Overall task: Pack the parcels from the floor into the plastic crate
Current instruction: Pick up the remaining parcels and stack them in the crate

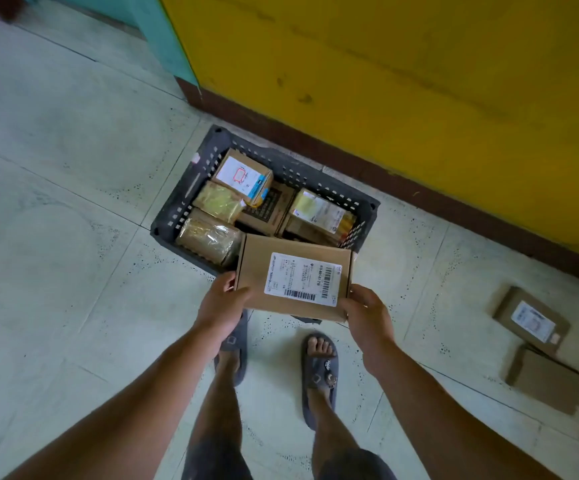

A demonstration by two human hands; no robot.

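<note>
The person holds a flat cardboard box (257, 271) in both hands, level, with its white shipping label (303, 279) facing up. The left hand (224, 301) grips the box's near left corner: the thumb lies on top of the cardboard and the other fingers curl under it, mostly hidden. The right hand (364, 313) grips the near right corner the same way, thumb on the top face just beside the label and fingers wrapped round the right edge. The box hangs in the air, and beyond the fingertips its far half covers the near rim of the dark plastic crate (191, 181), which sits on the pale tiled floor (73, 202) against a yellow wall (385, 64). Inside the crate, further out from the fingers, lie several parcels: a box with a white label drawn in red (241, 174) at the far left, a yellowish wrapped packet (217, 202) and a clear-wrapped bundle (208, 239) nearer the left hand, a dark printed box (267, 209) in the middle, and a box with a yellow and white label (319, 211) towards the right. Well out to the right of the right hand, three more brown parcels (546, 381) lie on the floor, the farthest one bearing a label. Below the hands, the person's feet stand in grey sandals (319, 372).
</note>
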